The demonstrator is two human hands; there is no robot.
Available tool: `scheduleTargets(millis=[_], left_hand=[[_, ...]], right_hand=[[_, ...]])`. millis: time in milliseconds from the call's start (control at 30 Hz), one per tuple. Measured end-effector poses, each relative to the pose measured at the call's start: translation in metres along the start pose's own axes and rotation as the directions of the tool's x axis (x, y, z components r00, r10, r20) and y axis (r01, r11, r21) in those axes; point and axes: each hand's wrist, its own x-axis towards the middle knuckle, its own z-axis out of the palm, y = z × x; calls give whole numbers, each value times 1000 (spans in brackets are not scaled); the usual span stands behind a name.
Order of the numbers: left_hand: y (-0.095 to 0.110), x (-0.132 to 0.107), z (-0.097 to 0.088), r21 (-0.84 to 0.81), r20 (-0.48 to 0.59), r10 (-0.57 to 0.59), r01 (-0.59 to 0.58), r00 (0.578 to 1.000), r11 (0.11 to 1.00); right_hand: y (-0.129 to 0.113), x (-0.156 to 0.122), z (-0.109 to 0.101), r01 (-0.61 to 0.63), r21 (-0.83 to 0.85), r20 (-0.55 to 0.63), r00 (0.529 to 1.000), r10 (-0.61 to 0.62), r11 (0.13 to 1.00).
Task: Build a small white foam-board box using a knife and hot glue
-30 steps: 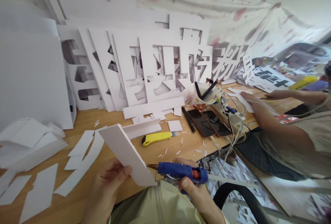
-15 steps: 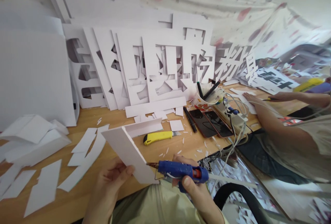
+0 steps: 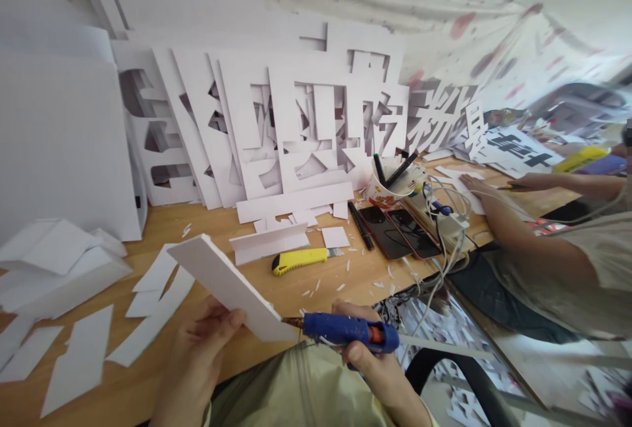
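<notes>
A white foam board strip (image 3: 224,282) is pinched in my left hand (image 3: 205,341), tilted above the table's front edge. My right hand (image 3: 368,348) grips a blue glue gun (image 3: 340,331), with a white glue stick coming out of its back. The metal nozzle touches or almost touches the lower right end of the strip's long edge. Beyond the strip lie a yellow box cutter (image 3: 300,260), its blade out to the right, a folded white strip (image 3: 269,241) and a small white square (image 3: 335,237).
Cut-out white boards (image 3: 306,104) lean along the back. White offcuts (image 3: 79,354) lie at left. Two phones (image 3: 388,233), a black marker (image 3: 361,225), a paper cup of pens (image 3: 385,190) and tangled cables (image 3: 447,236) sit right. A co-worker's arms (image 3: 518,216) rest on the table further right.
The strip has tilted flatter, its far end swinging left and showing more of its edge. My left hand has shifted slightly left and the glue gun slightly down.
</notes>
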Motion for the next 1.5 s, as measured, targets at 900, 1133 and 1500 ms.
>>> scheduleTargets(millis=[900,1133,1500], left_hand=[[0,-5,-2,-161,-141,37,-60,989,985],[3,-2,-1,-234,-186,28,-72,982,970],[-2,2,14,-356,-244,-66,-26,967,934]], right_hand=[[18,3,-11,132,-8,125,984,-130,991],[15,7,-10,120,-55,156,982,-110,991],[3,16,3,249,-122,117,965,-235,961]])
